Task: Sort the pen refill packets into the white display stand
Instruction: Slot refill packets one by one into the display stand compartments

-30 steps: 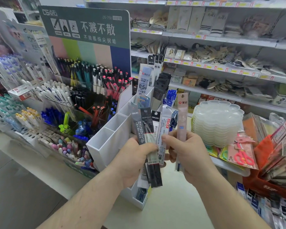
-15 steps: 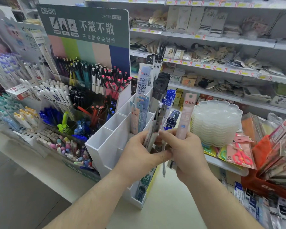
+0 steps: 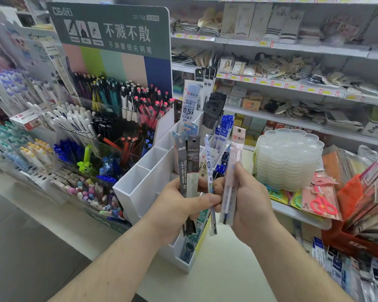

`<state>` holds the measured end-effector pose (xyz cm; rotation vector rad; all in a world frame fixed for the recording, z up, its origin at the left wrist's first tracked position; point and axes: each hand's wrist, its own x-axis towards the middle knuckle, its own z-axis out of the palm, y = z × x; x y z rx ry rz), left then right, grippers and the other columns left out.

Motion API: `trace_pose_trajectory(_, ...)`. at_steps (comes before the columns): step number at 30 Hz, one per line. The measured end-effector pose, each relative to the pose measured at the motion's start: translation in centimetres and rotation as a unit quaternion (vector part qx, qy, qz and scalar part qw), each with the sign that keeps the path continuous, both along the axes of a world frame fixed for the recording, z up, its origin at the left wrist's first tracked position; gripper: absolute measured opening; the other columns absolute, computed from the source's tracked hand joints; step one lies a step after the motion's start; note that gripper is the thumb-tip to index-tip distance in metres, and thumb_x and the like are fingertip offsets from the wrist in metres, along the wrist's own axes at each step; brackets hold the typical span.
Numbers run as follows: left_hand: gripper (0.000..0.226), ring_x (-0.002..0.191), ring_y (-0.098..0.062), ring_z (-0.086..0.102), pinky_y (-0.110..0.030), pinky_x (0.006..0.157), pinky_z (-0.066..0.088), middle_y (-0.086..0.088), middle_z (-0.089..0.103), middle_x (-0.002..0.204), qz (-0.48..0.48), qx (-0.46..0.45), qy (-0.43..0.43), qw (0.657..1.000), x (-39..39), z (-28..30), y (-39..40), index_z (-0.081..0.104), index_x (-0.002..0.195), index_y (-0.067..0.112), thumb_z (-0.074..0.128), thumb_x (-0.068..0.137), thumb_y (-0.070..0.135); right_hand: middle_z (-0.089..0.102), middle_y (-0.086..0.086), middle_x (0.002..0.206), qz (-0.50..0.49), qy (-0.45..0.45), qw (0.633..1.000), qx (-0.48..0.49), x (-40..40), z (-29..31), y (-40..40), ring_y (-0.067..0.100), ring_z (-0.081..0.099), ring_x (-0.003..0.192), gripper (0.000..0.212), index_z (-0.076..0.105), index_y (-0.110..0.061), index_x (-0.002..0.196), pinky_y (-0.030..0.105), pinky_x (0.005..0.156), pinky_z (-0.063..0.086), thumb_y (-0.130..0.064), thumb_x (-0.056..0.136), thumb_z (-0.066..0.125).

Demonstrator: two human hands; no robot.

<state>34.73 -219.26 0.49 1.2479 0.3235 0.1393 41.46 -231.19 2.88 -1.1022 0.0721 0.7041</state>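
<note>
My left hand [image 3: 175, 211] grips a fan of refill packets, among them two dark ones [image 3: 189, 162] and a white one with blue print [image 3: 209, 168]. My right hand [image 3: 248, 200] pinches a pale pink refill packet [image 3: 235, 168] held upright, just right of the fan. Both hands hover in front of the white display stand [image 3: 140, 188], a stepped rack of open compartments. Its rear compartments hold blue-and-white packets [image 3: 191, 105] and black packets [image 3: 213, 110]; a low front slot holds a green-printed packet [image 3: 200, 223]. The stand's near-left compartments look bare.
A pen display [image 3: 109, 101] with a green header board stands left of the stand, full of upright pens. A stack of clear plastic trays [image 3: 288, 160] sits to the right, with packaged scissors [image 3: 321, 201] and an orange bag [image 3: 354, 214] beyond. Stocked shelves run behind.
The bundle in my left hand has fanned out upright again, dark packets facing me. My right hand has drawn the pink packet a little to the right, apart from the bundle.
</note>
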Motion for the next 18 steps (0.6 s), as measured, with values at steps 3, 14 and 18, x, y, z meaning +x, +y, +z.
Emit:
trace_pose_trajectory(3,0.033,0.07,-0.019,0.066,-0.018,0.045,0.038,-0.011,0.069,0.08,-0.011,-0.041,0.015,0.999,-0.3,0.3,0.1,0.058,0.09,0.01,0.082,0.068,0.002,0.048,0.007,0.059,0.021,0.003,1.0,0.012,0.0,-0.1,0.0,0.019,0.044,0.045,0.053,0.053,-0.005,0.073,0.03,0.052,0.034,-0.043,0.105,0.035)
trace_pose_trajectory(14,0.022,0.052,-0.009,0.048,-0.02,0.042,0.033,0.008,0.061,0.059,0.135,0.063,0.031,0.988,-0.4,1.9,0.8,0.062,0.078,0.015,0.068,0.085,-0.005,0.051,0.003,0.063,-0.028,-0.135,0.99,-0.027,0.9,0.4,0.5,0.012,0.044,0.045,0.012,0.055,-0.013,0.092,0.023,0.043,0.042,-0.018,0.102,0.051)
trace_pose_trajectory(18,0.018,0.058,-0.014,0.044,-0.021,0.043,0.032,0.002,0.059,0.064,0.118,0.095,0.038,0.988,-0.4,2.6,1.6,0.065,0.078,0.016,0.073,0.083,0.001,0.037,0.0,0.058,0.015,-0.181,0.983,-0.03,1.8,1.5,1.1,0.01,0.027,0.042,0.011,0.059,-0.012,0.091,0.022,0.04,0.024,-0.019,0.09,0.068)
